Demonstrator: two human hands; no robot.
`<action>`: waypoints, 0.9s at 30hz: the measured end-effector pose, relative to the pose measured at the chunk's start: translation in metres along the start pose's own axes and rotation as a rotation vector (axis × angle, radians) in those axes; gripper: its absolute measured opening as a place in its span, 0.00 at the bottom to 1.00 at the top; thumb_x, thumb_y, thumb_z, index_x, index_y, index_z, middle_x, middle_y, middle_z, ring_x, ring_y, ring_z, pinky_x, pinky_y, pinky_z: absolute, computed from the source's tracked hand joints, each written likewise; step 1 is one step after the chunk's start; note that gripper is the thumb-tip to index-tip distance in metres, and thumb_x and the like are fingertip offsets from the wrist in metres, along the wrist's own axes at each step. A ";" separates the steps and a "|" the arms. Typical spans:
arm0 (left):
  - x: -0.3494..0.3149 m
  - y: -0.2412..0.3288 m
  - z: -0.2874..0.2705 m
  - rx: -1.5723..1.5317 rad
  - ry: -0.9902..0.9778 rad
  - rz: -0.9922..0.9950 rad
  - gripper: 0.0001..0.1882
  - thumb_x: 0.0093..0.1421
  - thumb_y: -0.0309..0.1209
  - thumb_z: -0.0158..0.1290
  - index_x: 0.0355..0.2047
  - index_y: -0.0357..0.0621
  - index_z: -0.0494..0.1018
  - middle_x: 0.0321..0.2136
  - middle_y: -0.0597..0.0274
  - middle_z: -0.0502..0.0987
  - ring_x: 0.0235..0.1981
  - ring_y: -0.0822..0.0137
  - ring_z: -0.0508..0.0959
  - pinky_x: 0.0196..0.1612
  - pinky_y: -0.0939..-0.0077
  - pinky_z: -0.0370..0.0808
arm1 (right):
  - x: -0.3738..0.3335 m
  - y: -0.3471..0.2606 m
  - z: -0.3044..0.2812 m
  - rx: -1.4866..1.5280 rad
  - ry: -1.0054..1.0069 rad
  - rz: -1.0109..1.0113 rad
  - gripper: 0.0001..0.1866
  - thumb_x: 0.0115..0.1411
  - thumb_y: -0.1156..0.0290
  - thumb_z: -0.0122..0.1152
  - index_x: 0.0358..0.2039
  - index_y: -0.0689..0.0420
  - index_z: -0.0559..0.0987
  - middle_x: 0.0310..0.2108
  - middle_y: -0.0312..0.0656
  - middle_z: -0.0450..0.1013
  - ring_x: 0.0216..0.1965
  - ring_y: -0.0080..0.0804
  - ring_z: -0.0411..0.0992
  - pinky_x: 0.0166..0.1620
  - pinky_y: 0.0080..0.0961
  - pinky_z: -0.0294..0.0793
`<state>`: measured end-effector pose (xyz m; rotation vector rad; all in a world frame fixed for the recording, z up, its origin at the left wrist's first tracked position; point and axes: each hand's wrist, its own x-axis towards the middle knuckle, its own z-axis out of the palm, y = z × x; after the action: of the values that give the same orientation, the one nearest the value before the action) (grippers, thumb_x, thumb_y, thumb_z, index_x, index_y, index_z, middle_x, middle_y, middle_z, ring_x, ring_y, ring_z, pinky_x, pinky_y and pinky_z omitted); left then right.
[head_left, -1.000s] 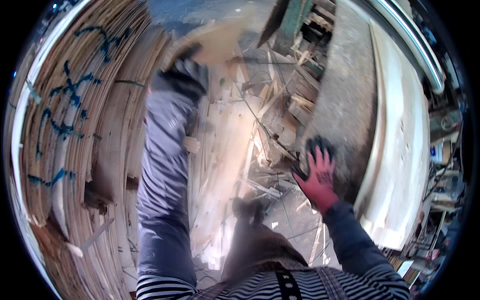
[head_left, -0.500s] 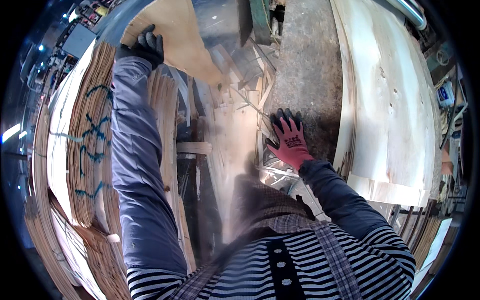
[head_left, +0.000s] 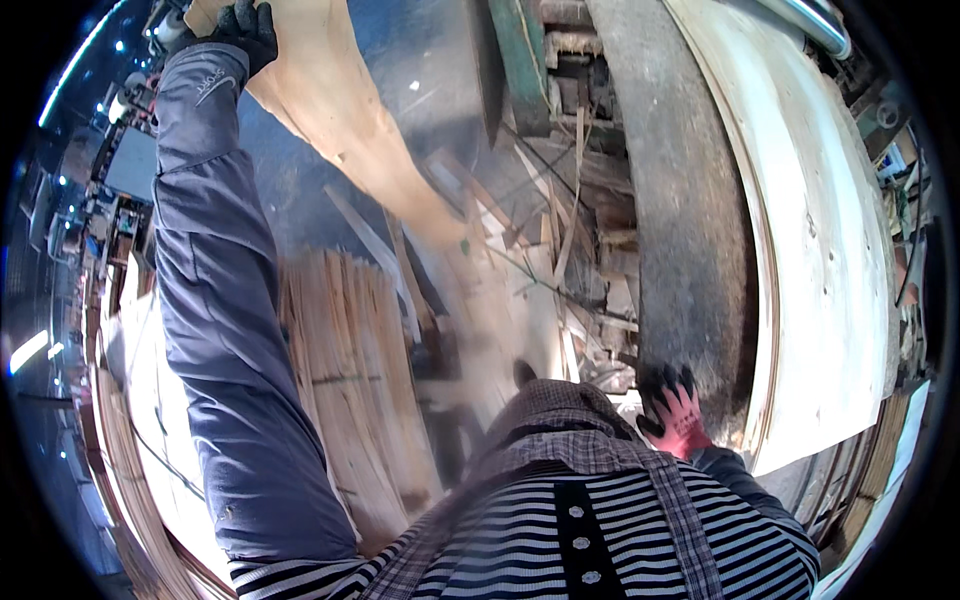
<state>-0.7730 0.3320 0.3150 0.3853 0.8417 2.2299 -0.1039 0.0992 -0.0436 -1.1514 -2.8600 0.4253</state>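
Note:
My left hand (head_left: 235, 35), in a dark glove, reaches out to the far left with its fingers closed on the edge of a thin sheet of wood veneer (head_left: 330, 110). The sheet slants down toward the middle, where its narrow lower end hangs over wood scraps. Close to my body on the right, my right hand (head_left: 677, 415), in a red glove with black fingertips, lies with fingers spread on the near end of a long, worn, grey-brown bench top (head_left: 690, 220). Nothing is in that hand.
Pale veneer sheets (head_left: 820, 250) are stacked along the bench's right side. An upright bundle of veneer (head_left: 350, 360) stands beside my left forearm. Broken wood strips (head_left: 560, 230) litter the floor left of the bench, near a green post (head_left: 520, 70).
My left hand has moved farther out and left with the veneer sheet. My right hand now sits nearer my body on the bench. The whole view has shifted along the bench.

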 end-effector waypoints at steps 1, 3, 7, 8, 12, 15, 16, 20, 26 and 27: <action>0.012 0.005 0.009 0.033 0.023 0.034 0.26 0.55 0.55 0.31 0.46 0.55 0.63 0.37 0.67 0.74 0.36 0.57 0.76 0.41 0.50 0.69 | 0.003 0.003 0.003 0.033 0.056 -0.036 0.27 0.41 0.53 0.59 0.40 0.54 0.71 0.45 0.46 0.62 0.48 0.46 0.57 0.50 0.52 0.54; 0.037 -0.030 0.054 0.059 0.006 0.038 0.25 0.55 0.55 0.32 0.46 0.56 0.63 0.36 0.68 0.74 0.34 0.57 0.76 0.40 0.51 0.70 | 0.003 -0.006 -0.005 0.005 0.007 0.054 0.24 0.39 0.55 0.60 0.36 0.54 0.73 0.42 0.44 0.64 0.46 0.45 0.58 0.49 0.53 0.54; 0.044 -0.071 0.117 0.062 -0.092 0.107 0.27 0.53 0.55 0.33 0.49 0.57 0.60 0.45 0.70 0.68 0.42 0.60 0.72 0.42 0.51 0.68 | 0.004 0.004 0.002 0.032 -0.037 0.018 0.23 0.38 0.55 0.60 0.34 0.55 0.75 0.41 0.45 0.65 0.46 0.46 0.58 0.47 0.57 0.54; 0.071 -0.084 0.116 0.051 -0.136 0.085 0.28 0.53 0.55 0.34 0.50 0.56 0.59 0.47 0.70 0.66 0.44 0.61 0.71 0.43 0.52 0.68 | 0.011 0.003 0.002 0.035 -0.063 0.030 0.23 0.38 0.55 0.60 0.34 0.55 0.75 0.41 0.45 0.65 0.46 0.46 0.58 0.47 0.57 0.54; 0.128 -0.098 0.125 -0.010 -0.101 0.028 0.29 0.53 0.55 0.35 0.49 0.53 0.59 0.48 0.66 0.66 0.48 0.63 0.68 0.46 0.57 0.66 | 0.070 0.031 0.002 0.030 -0.106 0.048 0.22 0.39 0.56 0.60 0.35 0.55 0.75 0.41 0.45 0.65 0.46 0.46 0.59 0.47 0.56 0.55; 0.161 -0.113 0.155 -0.064 -0.013 -0.010 0.24 0.53 0.53 0.40 0.43 0.51 0.64 0.39 0.64 0.71 0.43 0.62 0.71 0.45 0.57 0.68 | 0.132 0.051 0.000 0.037 -0.094 0.149 0.22 0.39 0.56 0.60 0.35 0.55 0.74 0.41 0.45 0.66 0.45 0.46 0.59 0.47 0.55 0.55; 0.178 -0.113 0.156 -0.074 0.023 -0.015 0.23 0.53 0.52 0.41 0.40 0.50 0.65 0.36 0.64 0.73 0.42 0.62 0.72 0.45 0.57 0.68 | 0.157 0.062 -0.005 0.044 -0.081 0.170 0.22 0.39 0.57 0.59 0.35 0.55 0.74 0.41 0.45 0.66 0.45 0.46 0.59 0.47 0.55 0.55; 0.267 -0.113 0.141 -0.236 -0.030 0.009 0.17 0.52 0.47 0.45 0.36 0.50 0.66 0.30 0.64 0.73 0.36 0.60 0.74 0.42 0.57 0.69 | 0.276 0.085 -0.017 0.108 -0.038 0.283 0.22 0.40 0.57 0.59 0.35 0.55 0.74 0.41 0.46 0.66 0.45 0.46 0.60 0.47 0.53 0.56; 0.369 -0.142 0.145 -0.360 -0.148 -0.033 0.17 0.52 0.44 0.44 0.38 0.49 0.67 0.33 0.64 0.74 0.39 0.61 0.73 0.43 0.60 0.69 | 0.409 0.109 -0.033 0.188 0.014 0.429 0.21 0.41 0.58 0.59 0.36 0.55 0.74 0.41 0.46 0.66 0.44 0.46 0.60 0.47 0.52 0.57; 0.385 -0.153 0.150 -0.415 -0.163 -0.069 0.19 0.52 0.45 0.42 0.41 0.49 0.66 0.38 0.65 0.72 0.44 0.61 0.70 0.46 0.60 0.66 | 0.425 0.110 -0.033 0.199 0.019 0.454 0.21 0.41 0.58 0.59 0.36 0.55 0.74 0.40 0.46 0.66 0.44 0.46 0.60 0.47 0.51 0.57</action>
<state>-0.8915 0.7559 0.3341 0.3261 0.2902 2.2024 -0.3332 0.4736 -0.0722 -1.7428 -2.4508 0.6871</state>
